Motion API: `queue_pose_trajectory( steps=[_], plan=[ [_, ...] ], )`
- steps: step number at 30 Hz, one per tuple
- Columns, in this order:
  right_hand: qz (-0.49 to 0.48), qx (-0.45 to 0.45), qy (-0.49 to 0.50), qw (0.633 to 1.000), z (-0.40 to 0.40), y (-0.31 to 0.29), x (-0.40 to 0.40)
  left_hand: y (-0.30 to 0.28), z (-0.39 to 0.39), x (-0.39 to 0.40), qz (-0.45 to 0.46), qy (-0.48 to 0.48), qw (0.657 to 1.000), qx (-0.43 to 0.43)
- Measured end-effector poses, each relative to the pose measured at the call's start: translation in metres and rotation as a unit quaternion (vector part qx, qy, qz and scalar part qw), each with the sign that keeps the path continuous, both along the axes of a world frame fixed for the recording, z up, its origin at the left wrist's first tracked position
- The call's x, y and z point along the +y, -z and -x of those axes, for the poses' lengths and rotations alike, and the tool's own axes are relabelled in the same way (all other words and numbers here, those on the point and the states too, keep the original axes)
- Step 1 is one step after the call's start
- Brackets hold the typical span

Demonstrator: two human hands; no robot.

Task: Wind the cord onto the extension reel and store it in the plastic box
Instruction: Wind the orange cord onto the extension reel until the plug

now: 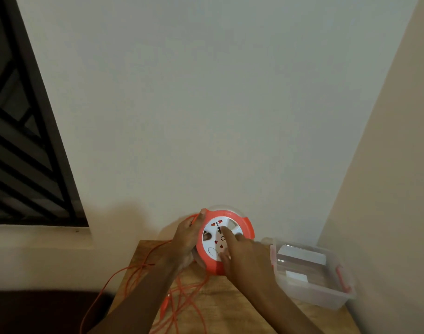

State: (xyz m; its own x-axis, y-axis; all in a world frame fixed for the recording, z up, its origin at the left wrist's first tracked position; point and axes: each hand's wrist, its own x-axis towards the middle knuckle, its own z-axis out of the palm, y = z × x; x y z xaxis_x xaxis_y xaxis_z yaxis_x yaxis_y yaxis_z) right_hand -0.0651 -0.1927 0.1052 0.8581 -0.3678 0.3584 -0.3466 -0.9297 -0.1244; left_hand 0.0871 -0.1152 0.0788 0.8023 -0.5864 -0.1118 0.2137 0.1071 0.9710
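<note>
Left of the box (312,273), left hand (185,237) gripped reel (226,239) rim; right hand (242,256), fingers extended, pressed its face. Cord (182,292) looked limp, tangle-prone; rigid rim seemed safest hold.

Glossy orange-white plastic reel (226,239); clear plastic box (314,278); wood-grain table (230,307).

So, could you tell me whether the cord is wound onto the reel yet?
Mostly not. Loose orange cord lies in loops across the table below the reel.
</note>
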Motion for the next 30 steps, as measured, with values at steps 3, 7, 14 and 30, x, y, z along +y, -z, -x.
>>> queue_pose_trajectory(
  steps=[3, 7, 14, 30],
  plan=[
    [0.02, 0.029, -0.084, 0.996, 0.002, -0.001, -0.008, -0.005, -0.002, 0.003, -0.001, 0.016, 1.0, -0.017],
    [0.081, 0.055, -0.098, 0.99, 0.004, 0.003, -0.02, -0.007, -0.001, 0.004, -0.039, 0.02, 0.998, -0.049],
    [0.117, 0.099, -0.108, 0.982, -0.001, 0.007, -0.029, -0.007, 0.009, -0.003, -0.06, 0.045, 0.993, -0.091],
    [-0.15, -0.046, 0.013, 0.987, 0.012, 0.009, -0.015, 0.002, 0.014, -0.004, -0.033, -0.008, 0.999, 0.007]
  ],
)
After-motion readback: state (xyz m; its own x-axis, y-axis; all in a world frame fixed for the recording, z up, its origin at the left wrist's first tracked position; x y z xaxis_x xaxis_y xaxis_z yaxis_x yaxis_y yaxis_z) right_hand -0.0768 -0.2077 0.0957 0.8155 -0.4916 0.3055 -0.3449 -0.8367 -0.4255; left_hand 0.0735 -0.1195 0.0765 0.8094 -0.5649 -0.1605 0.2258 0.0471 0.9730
